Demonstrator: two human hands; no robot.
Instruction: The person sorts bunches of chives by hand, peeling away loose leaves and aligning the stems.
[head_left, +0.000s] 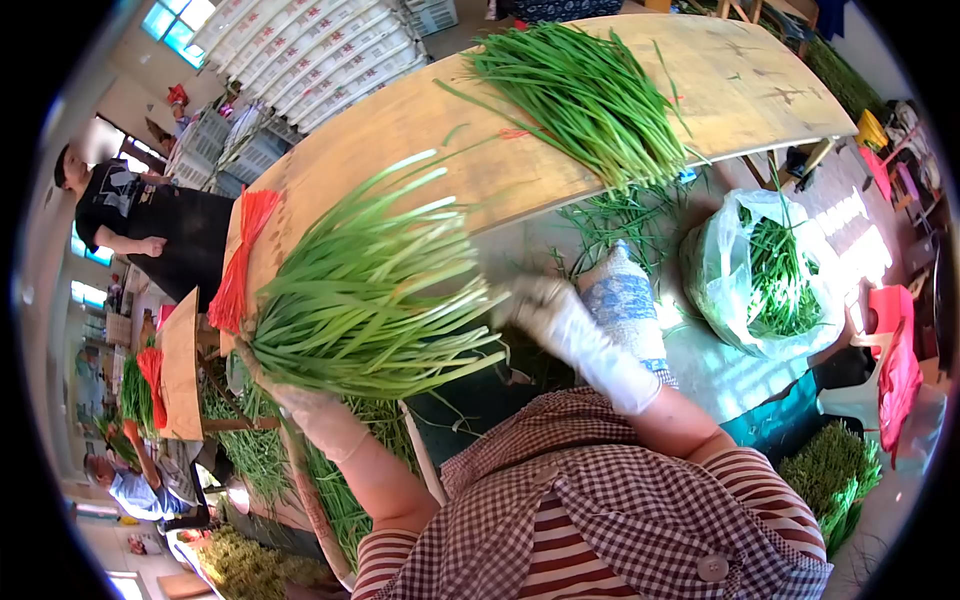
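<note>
A fanned bunch of long green stalks with pale ends [380,290] lies over the near left part of the wooden table [340,145]. My left hand [310,405], in a whitish glove, is closed on the bunch at its lower left side, its fingers partly hidden by the leaves. Just right of the pale ends is my right hand [535,305], also gloved and smeared by motion, so its fingers cannot be made out. Red ties [243,258] hang at the table's left edge. Farther along the table lies a second green bunch [585,105].
A clear plastic bag of greens [765,275] stands on the floor at the right. Stacked white crates [320,55] rise behind the table. One person in black [150,215] stands at the left; another person [145,485] is at the lower left. Red stools [890,310] are far right.
</note>
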